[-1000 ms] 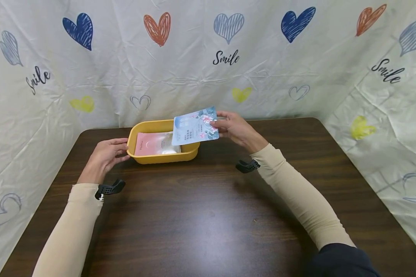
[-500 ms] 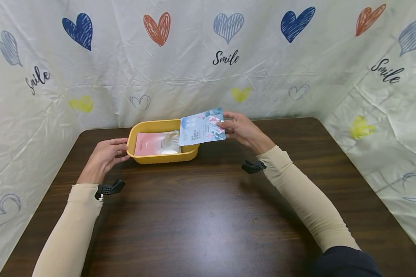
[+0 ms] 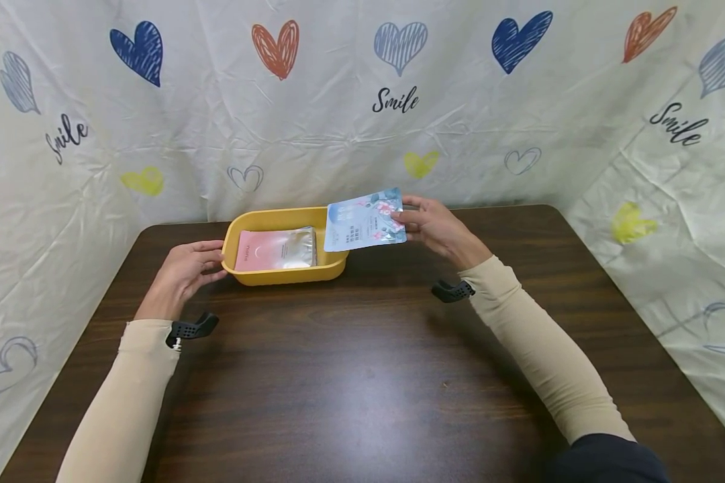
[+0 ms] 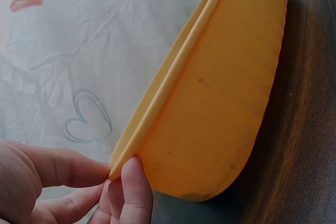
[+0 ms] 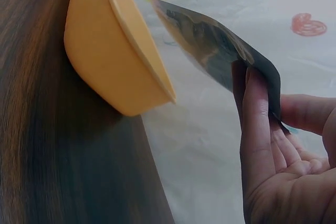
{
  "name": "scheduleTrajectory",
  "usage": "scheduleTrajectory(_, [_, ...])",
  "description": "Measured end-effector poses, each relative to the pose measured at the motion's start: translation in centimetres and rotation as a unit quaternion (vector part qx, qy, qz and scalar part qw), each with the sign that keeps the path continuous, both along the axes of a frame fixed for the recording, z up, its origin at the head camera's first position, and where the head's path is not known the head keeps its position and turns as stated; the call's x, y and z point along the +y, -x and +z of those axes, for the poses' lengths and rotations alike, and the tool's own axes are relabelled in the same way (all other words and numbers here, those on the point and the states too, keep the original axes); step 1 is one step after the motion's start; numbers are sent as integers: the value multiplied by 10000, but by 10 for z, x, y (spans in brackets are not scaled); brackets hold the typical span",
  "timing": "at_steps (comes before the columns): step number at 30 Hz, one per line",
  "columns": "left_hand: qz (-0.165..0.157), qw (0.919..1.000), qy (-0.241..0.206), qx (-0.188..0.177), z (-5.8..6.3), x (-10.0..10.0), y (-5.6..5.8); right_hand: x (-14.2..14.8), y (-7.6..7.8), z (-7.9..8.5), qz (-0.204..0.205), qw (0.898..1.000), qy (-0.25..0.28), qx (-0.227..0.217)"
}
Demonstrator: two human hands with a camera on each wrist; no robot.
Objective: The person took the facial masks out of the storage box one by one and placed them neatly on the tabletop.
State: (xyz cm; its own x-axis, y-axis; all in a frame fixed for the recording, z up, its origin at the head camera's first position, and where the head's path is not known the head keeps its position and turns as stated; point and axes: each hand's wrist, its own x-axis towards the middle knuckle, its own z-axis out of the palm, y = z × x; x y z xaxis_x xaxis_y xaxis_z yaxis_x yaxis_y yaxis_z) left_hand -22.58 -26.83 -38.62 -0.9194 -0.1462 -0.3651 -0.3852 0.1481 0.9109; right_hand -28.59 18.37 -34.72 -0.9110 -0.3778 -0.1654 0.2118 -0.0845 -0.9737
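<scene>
My right hand [image 3: 438, 228] pinches a light blue face mask sachet [image 3: 362, 221] with a flower print by its right end. The sachet is held up over the right end of a yellow plastic basket [image 3: 284, 276], overlapping its rim in the head view. In the right wrist view the sachet's silvery back [image 5: 210, 40] shows between thumb and fingers. At the basket's left end, my left hand [image 3: 184, 275] pinches the rim between thumb and fingers, as the left wrist view shows. Inside the basket lies a pink and silver sachet [image 3: 272, 250], with silvery edges of more packets under it.
The basket stands near the back edge of a dark wooden table [image 3: 338, 376]. A white cloth [image 3: 320, 134] printed with hearts hangs close behind the table and along both sides.
The right hand has moved to the right with the blue sachet, uncovering more of the pink and silver sachet in the basket. My left hand keeps its place on the rim.
</scene>
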Motion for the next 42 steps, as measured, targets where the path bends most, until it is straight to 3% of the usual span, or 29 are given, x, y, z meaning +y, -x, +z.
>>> scheduleTrajectory(32, [-59,9999,-147,-23,-2,-2,2,48,4,-18,-253,9992,-22,-303])
scheduleTrajectory(42, [-102,9999,-74,6,-1,0,2,48,7,-28,10,9982,-420,-422])
